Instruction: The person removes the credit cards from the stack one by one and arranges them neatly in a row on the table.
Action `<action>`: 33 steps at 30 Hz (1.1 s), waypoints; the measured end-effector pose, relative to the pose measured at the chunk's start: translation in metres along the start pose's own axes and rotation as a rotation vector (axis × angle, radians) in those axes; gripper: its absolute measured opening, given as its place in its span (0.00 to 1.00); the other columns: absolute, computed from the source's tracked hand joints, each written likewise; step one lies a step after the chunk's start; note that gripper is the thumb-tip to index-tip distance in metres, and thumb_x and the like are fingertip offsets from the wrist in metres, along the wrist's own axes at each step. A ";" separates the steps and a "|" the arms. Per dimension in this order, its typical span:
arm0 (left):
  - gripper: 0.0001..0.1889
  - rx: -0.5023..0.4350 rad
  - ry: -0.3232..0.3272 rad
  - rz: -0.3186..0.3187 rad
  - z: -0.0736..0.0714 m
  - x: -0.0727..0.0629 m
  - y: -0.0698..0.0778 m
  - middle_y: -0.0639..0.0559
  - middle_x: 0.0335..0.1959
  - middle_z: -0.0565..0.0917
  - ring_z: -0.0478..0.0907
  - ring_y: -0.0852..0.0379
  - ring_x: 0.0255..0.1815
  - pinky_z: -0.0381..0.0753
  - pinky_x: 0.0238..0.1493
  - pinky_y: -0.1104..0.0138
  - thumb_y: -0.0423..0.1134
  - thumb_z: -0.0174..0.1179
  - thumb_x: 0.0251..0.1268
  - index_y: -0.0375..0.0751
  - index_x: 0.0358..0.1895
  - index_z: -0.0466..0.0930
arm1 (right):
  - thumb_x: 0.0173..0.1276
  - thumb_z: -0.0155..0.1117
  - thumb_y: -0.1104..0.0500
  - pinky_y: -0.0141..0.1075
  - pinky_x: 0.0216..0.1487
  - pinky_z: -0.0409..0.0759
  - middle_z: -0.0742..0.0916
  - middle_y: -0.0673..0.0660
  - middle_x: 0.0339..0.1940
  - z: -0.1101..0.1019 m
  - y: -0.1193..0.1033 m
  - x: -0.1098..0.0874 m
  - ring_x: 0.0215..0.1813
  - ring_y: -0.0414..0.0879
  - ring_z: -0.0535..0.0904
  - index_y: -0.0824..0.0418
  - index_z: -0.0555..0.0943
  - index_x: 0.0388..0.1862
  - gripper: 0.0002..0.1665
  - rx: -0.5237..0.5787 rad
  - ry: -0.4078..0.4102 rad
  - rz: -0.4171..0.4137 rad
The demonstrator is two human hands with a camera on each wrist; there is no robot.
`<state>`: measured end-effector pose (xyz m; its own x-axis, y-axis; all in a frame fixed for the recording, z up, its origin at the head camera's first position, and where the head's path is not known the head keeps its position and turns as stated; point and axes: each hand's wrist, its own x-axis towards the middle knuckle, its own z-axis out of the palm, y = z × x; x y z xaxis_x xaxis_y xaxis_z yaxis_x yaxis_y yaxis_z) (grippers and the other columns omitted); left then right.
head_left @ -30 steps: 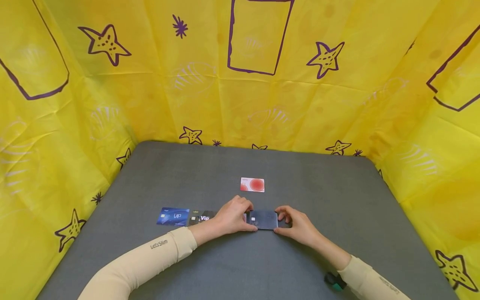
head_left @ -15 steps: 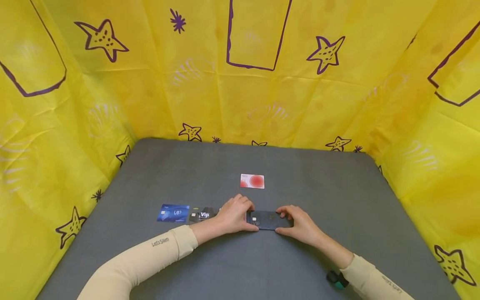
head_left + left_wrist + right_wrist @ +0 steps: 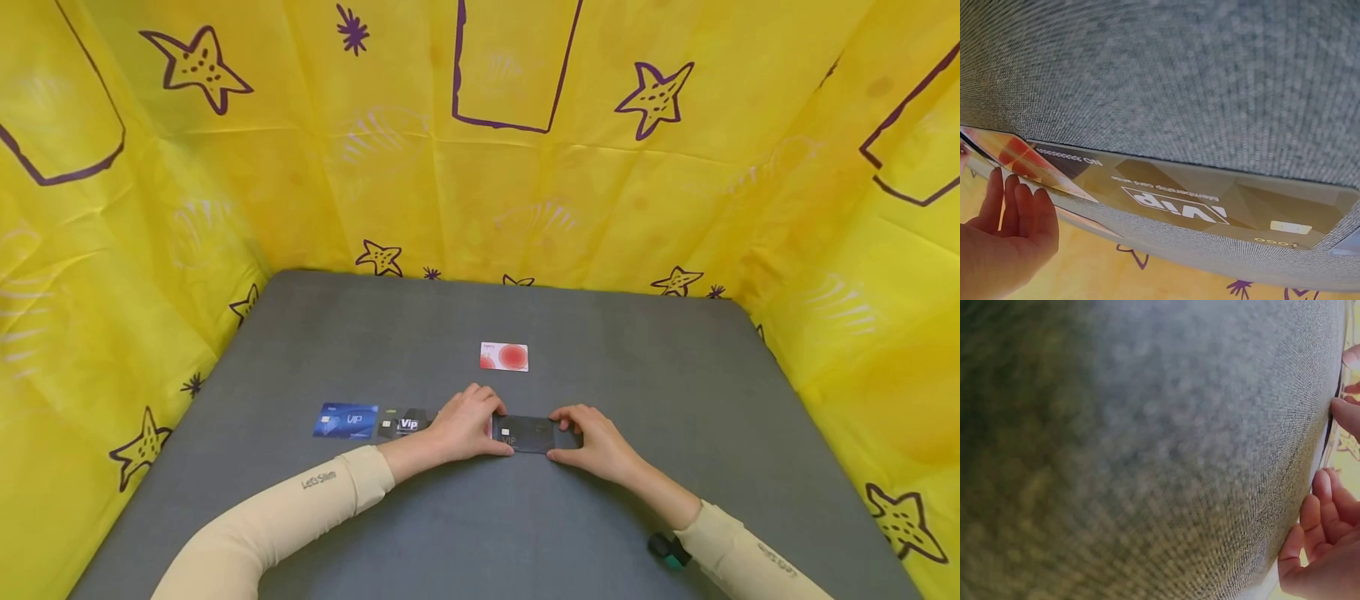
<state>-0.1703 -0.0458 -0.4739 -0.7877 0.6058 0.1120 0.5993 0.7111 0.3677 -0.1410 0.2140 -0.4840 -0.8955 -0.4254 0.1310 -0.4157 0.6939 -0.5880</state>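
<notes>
A dark VIP card [image 3: 527, 435] lies between my two hands in the head view. My left hand [image 3: 468, 427] pinches its left end, thumb at the near corner and fingers at the far one. At the right end my right hand [image 3: 597, 447] grips it the same way, thumb near and fingers far. Beneath the left hand is a card with an orange-red pattern [image 3: 1025, 161], mostly hidden in the head view. It meets a dark card lettered Vip [image 3: 402, 422]. A dark patch shows inside the right hand's curve; I cannot tell what it is.
A blue VIP card [image 3: 346, 421] ends the row at the left. Farther back lies a white card with red circles [image 3: 505, 357] on the grey table [image 3: 630, 358]. A black and green object [image 3: 667, 550] is by the right sleeve. Yellow cloth [image 3: 480, 192] surrounds the table.
The dark VIP card between the hands looks darker, with less glare than before. Both hands keep almost the same place on it. The head view has tilted slightly.
</notes>
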 end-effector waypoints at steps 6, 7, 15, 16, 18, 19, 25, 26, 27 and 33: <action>0.29 -0.036 -0.018 -0.002 -0.001 0.000 -0.002 0.53 0.41 0.78 0.71 0.56 0.41 0.74 0.45 0.63 0.60 0.74 0.45 0.42 0.44 0.81 | 0.50 0.80 0.50 0.37 0.40 0.66 0.78 0.46 0.35 0.002 0.000 0.001 0.38 0.42 0.70 0.57 0.80 0.50 0.29 -0.004 0.001 0.005; 0.29 -0.041 -0.020 -0.002 -0.001 0.000 -0.002 0.53 0.41 0.78 0.71 0.56 0.41 0.74 0.45 0.63 0.60 0.74 0.45 0.42 0.44 0.81 | 0.50 0.80 0.50 0.37 0.40 0.66 0.78 0.46 0.35 0.002 -0.001 0.001 0.38 0.42 0.70 0.57 0.80 0.50 0.29 -0.003 0.000 0.007; 0.28 -0.086 -0.012 -0.006 -0.002 -0.002 -0.004 0.54 0.41 0.77 0.71 0.57 0.41 0.76 0.44 0.64 0.57 0.76 0.44 0.42 0.44 0.80 | 0.51 0.80 0.50 0.37 0.40 0.66 0.78 0.46 0.35 0.002 -0.002 0.002 0.38 0.42 0.70 0.57 0.81 0.50 0.29 -0.005 -0.002 0.006; 0.28 -0.090 -0.012 -0.008 -0.003 -0.002 -0.004 0.54 0.41 0.77 0.71 0.57 0.42 0.76 0.45 0.64 0.57 0.76 0.44 0.42 0.44 0.80 | 0.51 0.80 0.50 0.37 0.40 0.66 0.78 0.46 0.35 0.002 -0.002 0.002 0.38 0.42 0.70 0.57 0.81 0.50 0.29 -0.005 -0.001 0.006; 0.28 -0.097 -0.013 -0.010 -0.003 -0.003 -0.004 0.54 0.41 0.77 0.71 0.57 0.42 0.76 0.45 0.64 0.56 0.76 0.44 0.42 0.44 0.80 | 0.51 0.80 0.51 0.37 0.40 0.67 0.78 0.47 0.35 0.002 -0.003 0.002 0.38 0.43 0.70 0.57 0.81 0.50 0.29 -0.002 0.000 0.005; 0.28 -0.100 -0.013 -0.009 -0.003 -0.003 -0.004 0.54 0.41 0.77 0.71 0.57 0.42 0.76 0.45 0.64 0.56 0.76 0.45 0.41 0.44 0.80 | 0.51 0.80 0.51 0.37 0.40 0.66 0.78 0.47 0.35 0.002 -0.003 0.002 0.38 0.43 0.70 0.57 0.81 0.50 0.28 -0.001 0.000 0.006; 0.28 -0.102 -0.018 -0.009 -0.004 -0.004 -0.004 0.53 0.42 0.77 0.71 0.57 0.43 0.76 0.45 0.64 0.56 0.75 0.45 0.41 0.45 0.80 | 0.51 0.79 0.50 0.36 0.39 0.66 0.78 0.46 0.34 0.002 -0.003 0.002 0.37 0.43 0.70 0.57 0.81 0.50 0.28 -0.005 0.006 -0.001; 0.28 -0.100 -0.018 -0.008 -0.004 -0.004 -0.004 0.53 0.42 0.77 0.71 0.57 0.43 0.76 0.46 0.64 0.56 0.75 0.45 0.41 0.45 0.80 | 0.51 0.79 0.50 0.36 0.39 0.67 0.78 0.46 0.34 0.002 -0.002 0.002 0.37 0.43 0.70 0.56 0.81 0.50 0.28 -0.006 0.007 -0.004; 0.28 -0.099 -0.016 -0.006 -0.004 -0.004 -0.004 0.53 0.42 0.77 0.71 0.57 0.43 0.76 0.46 0.64 0.56 0.75 0.45 0.41 0.45 0.80 | 0.51 0.79 0.50 0.36 0.39 0.67 0.78 0.46 0.34 0.002 -0.002 0.002 0.37 0.43 0.70 0.56 0.81 0.50 0.28 -0.007 0.007 -0.006; 0.28 -0.104 -0.014 0.000 -0.003 -0.004 -0.006 0.53 0.42 0.77 0.71 0.57 0.43 0.76 0.45 0.64 0.57 0.75 0.45 0.41 0.45 0.80 | 0.51 0.79 0.50 0.36 0.39 0.66 0.77 0.45 0.34 0.003 -0.001 0.002 0.37 0.42 0.70 0.56 0.81 0.50 0.28 -0.004 0.006 -0.010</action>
<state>-0.1712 -0.0532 -0.4738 -0.7854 0.6109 0.0996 0.5804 0.6709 0.4616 -0.1423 0.2105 -0.4850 -0.8921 -0.4291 0.1415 -0.4254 0.6919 -0.5834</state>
